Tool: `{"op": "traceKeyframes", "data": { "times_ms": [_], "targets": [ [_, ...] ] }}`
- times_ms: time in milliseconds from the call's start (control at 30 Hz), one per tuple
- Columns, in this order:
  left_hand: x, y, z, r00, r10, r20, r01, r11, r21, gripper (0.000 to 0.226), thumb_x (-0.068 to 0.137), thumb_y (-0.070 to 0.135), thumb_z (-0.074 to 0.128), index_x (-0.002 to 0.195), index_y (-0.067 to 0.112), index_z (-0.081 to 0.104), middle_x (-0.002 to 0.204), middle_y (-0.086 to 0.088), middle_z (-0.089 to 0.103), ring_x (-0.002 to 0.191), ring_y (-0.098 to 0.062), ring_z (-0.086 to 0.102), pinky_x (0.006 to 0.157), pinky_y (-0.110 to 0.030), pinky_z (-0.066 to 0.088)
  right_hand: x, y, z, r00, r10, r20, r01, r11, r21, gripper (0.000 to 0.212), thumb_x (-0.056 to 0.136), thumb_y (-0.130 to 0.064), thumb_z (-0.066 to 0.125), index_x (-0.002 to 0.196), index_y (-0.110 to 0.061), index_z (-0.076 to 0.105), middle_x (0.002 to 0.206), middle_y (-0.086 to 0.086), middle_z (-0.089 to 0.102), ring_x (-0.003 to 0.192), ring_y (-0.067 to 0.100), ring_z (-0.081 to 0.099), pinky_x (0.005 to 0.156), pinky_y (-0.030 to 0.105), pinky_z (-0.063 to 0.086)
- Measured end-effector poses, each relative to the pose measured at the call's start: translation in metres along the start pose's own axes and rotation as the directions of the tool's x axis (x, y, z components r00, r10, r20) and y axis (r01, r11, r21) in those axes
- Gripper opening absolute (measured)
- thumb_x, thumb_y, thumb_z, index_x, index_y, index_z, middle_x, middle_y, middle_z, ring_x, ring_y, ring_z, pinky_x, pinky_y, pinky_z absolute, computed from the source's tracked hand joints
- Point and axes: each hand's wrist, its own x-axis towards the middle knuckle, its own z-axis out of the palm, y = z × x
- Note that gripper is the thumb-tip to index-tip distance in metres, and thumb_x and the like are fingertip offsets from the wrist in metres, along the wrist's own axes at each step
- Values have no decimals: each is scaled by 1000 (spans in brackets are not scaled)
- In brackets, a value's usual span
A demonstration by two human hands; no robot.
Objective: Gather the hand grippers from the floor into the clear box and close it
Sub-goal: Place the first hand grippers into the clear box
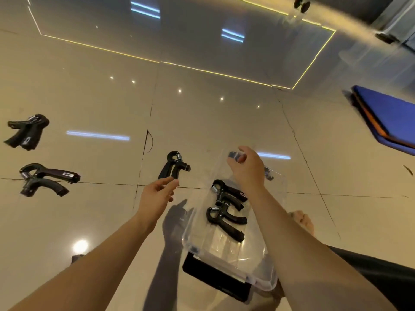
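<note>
A clear box [267, 281] stands open on the glossy floor in front of me, with two black hand grippers [226, 212] lying inside. My right hand [246, 169] is at the box's far end, its fingers curled over the dark latch [233, 155] on the rim. My left hand [158, 193] reaches forward with fingers spread and holds nothing, its fingertips just short of a black hand gripper [175, 164] on the floor. More hand grippers lie far left: one [27, 131] further back, another [45, 178] nearer.
A black flat object [215, 281] lies under the box's near end. A blue mat with an orange edge [388, 115] lies at the right. My bare foot [302, 219] shows beside the box. A dumbbell [302, 4] sits far back.
</note>
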Motion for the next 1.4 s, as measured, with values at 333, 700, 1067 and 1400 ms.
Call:
{"op": "traceKeyframes", "data": {
  "times_ms": [333, 700, 1067, 1400],
  "targets": [
    [60, -45, -103, 975, -37, -219, 149, 841, 520, 61, 88, 39, 76, 141, 18, 56, 128, -12, 65, 110, -30, 65, 97, -45, 56, 43, -71, 175, 834, 227, 503, -152, 971, -186, 89, 86, -38, 76, 156, -22, 23, 147, 15, 33, 122, 35, 51, 89, 37, 47],
    [-48, -127, -185, 906, -107, -410, 331, 783, 527, 98, 67, 57, 87, 149, 24, 46, 117, 1, 58, 101, -18, 60, 86, -34, 50, 14, -54, 250, 858, 165, 485, 142, 833, -535, 95, 83, -22, 69, 158, -18, 11, 162, 15, 6, 130, 45, 37, 97, 54, 48],
    [-100, -166, -159, 885, -27, -465, 386, 600, 701, 100, 62, 77, 73, 147, 32, 44, 113, 9, 54, 106, -17, 53, 102, -37, 34, -41, -48, 270, 628, -164, 761, 619, 698, -361, 105, 78, -22, 79, 158, -31, 12, 159, 7, 15, 137, 39, 30, 96, 49, 50],
    [-79, -134, -154, 855, -33, -518, 323, 815, 481, 90, 69, 59, 84, 147, 28, 51, 110, 3, 58, 103, -20, 59, 92, -35, 49, -53, -57, 277, 817, -10, 576, 297, 865, -405, 120, 68, -28, 91, 154, -12, 9, 143, 26, 30, 124, 47, 48, 101, 51, 50]
  ]
}}
